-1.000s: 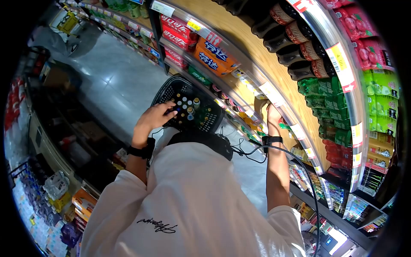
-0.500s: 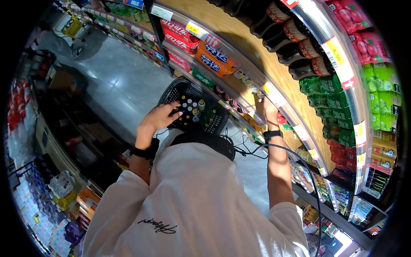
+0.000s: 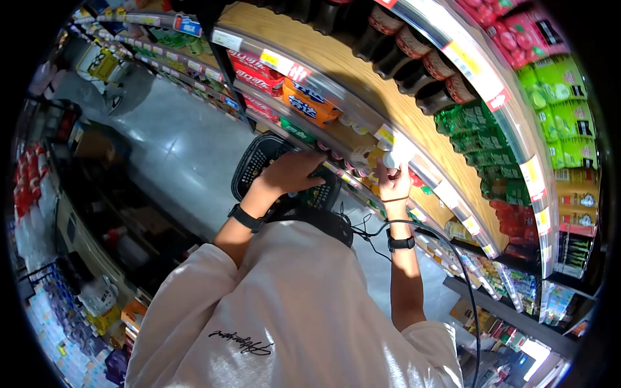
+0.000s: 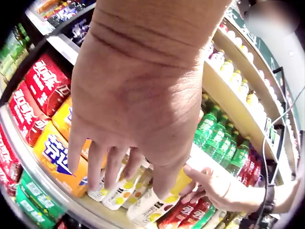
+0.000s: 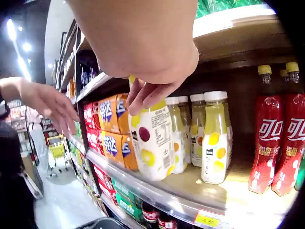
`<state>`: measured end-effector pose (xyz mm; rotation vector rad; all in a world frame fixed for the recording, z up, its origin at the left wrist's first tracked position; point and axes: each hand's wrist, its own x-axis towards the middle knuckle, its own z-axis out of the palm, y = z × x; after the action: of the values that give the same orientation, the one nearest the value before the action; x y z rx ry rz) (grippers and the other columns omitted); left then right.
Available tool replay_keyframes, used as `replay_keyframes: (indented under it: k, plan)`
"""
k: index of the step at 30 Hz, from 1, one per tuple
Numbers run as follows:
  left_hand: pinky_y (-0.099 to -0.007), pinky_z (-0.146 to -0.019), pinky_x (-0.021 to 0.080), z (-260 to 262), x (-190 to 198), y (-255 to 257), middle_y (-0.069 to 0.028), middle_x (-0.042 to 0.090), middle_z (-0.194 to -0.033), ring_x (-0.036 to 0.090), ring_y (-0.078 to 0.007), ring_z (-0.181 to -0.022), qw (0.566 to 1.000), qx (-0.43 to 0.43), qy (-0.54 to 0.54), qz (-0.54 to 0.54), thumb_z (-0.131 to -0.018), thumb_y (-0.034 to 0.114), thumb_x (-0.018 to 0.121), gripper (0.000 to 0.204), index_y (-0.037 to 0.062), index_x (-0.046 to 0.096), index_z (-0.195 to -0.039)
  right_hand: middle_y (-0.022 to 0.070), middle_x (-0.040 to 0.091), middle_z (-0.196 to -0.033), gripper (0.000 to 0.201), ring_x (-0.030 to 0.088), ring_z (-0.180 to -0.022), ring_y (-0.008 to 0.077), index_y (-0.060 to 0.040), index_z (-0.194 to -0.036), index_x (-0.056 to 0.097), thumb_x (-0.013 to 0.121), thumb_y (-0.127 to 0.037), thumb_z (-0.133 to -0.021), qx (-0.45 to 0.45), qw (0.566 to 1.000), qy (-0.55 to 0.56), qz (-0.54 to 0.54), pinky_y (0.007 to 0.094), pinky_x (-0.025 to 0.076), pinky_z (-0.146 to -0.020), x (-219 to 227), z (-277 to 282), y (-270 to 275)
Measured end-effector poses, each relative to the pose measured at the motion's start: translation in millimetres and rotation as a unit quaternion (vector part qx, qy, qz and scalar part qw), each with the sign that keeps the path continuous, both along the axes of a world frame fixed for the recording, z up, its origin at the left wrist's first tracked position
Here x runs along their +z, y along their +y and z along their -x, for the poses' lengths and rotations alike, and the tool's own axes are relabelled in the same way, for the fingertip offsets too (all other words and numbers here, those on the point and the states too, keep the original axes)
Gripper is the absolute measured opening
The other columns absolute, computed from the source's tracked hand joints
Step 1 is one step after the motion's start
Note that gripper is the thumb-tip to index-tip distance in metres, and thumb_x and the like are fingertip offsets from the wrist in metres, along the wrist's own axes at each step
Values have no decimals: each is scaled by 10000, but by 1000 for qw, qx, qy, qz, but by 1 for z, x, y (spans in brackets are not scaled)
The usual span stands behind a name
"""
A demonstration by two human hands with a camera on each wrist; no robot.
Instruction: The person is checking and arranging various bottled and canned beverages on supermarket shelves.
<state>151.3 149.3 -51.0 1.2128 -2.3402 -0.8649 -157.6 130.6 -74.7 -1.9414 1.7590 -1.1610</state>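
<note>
Orange drink multipacks point(image 5: 116, 133) on shelf beside red multipacks point(image 4: 29, 98). Red bottles with yellow caps point(image 5: 279, 143) at right. Green bottles point(image 3: 469, 126) on upper shelf. Grey floor point(image 3: 155, 139) along aisle. Yellow price tag point(image 5: 208, 220) on shelf edge.

Beside the one yellow juice bottle point(image 5: 152, 143) in hand: three more white-capped juice bottles point(image 5: 213, 138) on the shelf point(image 5: 190, 193), two red bottles point(image 5: 264, 136) right of them, one black basket point(image 3: 259, 158).
</note>
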Motion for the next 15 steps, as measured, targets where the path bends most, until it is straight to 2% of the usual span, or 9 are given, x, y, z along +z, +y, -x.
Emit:
replay_keyframes:
  k: [1,2,3,5,6,7,9,11,15]
  plan:
    - [-463,-1028,528,10,-2,-1,-242,637,-1366,641,-403,-1225,1000,-10,0,-2,-949,359,744,678,22,491,-1480,136,761,-778,352,745,-653,200,15,-1123,661,842,-192,-903,12,989,-128,-74,328,566,-592,11,-4,8]
    - [-469,-1060,508,21,-5,-1,-259,611,-1396,616,-415,-1261,1000,2,22,16,-934,358,763,733,20,457,-1507,108,774,-795,387,746,-679,143,15,-1153,668,862,-190,-888,22,956,-254,-143,297,573,-607,17,-8,17]
    - [-475,-1091,488,31,-8,-2,-276,585,-1427,590,-426,-1297,998,14,43,34,-918,357,782,789,18,422,-1533,92,786,-827,438,735,-709,89,26,-1193,669,876,-201,-880,27,959,-258,-118,258,574,-620,18,-12,26]
    - [-458,-1084,486,48,-11,-5,-267,607,-1396,602,-409,-1284,995,-10,90,31,-909,355,798,777,12,449,-1513,101,792,-845,439,738,-697,86,31,-1198,676,878,-191,-877,28,977,-124,-169,243,572,-628,52,-19,43]
    - [-442,-1078,484,53,-11,-6,-259,628,-1365,614,-391,-1271,990,-22,138,30,-900,352,814,765,6,476,-1493,102,793,-846,440,735,-685,84,33,-1199,679,878,-190,-876,49,978,-135,-152,244,572,-627,56,-20,49]
    - [-442,-1078,484,57,-11,-8,-259,628,-1365,614,-391,-1271,990,-28,136,28,-900,352,814,765,6,476,-1493,103,794,-846,440,732,-672,82,34,-1199,681,878,-189,-874,71,978,-145,-134,244,572,-625,57,-21,53]
    - [-434,-945,532,63,-8,-10,-236,695,-1199,676,-406,-1134,963,-106,151,-197,-856,449,838,717,-8,568,-1336,97,789,-829,438,724,-649,89,43,-1204,682,873,-183,-881,64,975,-168,-131,243,563,-604,59,-20,56]
    - [-417,-907,532,65,0,-10,-230,711,-1142,698,-376,-1077,960,-110,153,-208,-881,469,829,669,-6,594,-1289,91,775,-801,418,711,-618,100,59,-1196,679,858,-174,-898,28,936,-299,-182,237,538,-556,64,-16,57]
    - [-400,-876,541,71,5,-14,-215,718,-1114,714,-358,-1004,952,-113,179,-222,-892,479,821,618,1,619,-1228,80,755,-792,322,659,-556,87,63,-1155,680,799,-161,-957,30,906,-362,-217,224,509,-516,84,-7,47]
